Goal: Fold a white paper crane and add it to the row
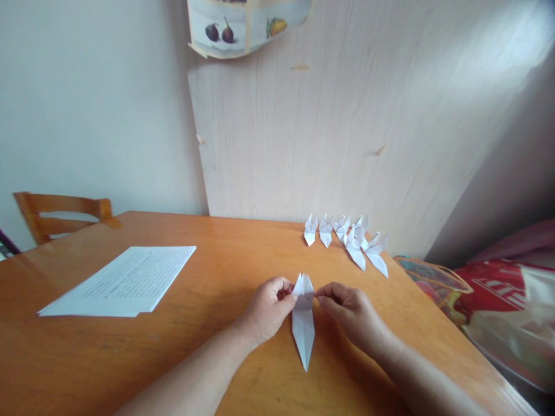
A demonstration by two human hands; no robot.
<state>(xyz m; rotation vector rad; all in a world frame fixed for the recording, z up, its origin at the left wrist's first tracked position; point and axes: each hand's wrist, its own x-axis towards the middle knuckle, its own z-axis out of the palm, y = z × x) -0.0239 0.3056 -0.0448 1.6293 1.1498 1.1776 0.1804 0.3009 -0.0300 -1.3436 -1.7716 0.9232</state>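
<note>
A folded white paper figure (303, 326) with a long pointed end toward me and several short points at its far end is held just over the wooden table. My left hand (271, 303) pinches its left edge between thumb and fingers. On the opposite side, my right hand (344, 303) has thumb and forefinger pressed together at the right edge. Beyond my hands, several finished-looking folded paper figures (354, 254) stand in a group near the table's far right edge.
A stack of printed sheets (125, 280) lies on the left of the wooden table (208, 358). Behind it is a wooden chair (65, 211). Red and clear bags (498, 294) sit beyond the right table edge. A pale board (277, 144) with a fruit poster (249, 26) rises at the back.
</note>
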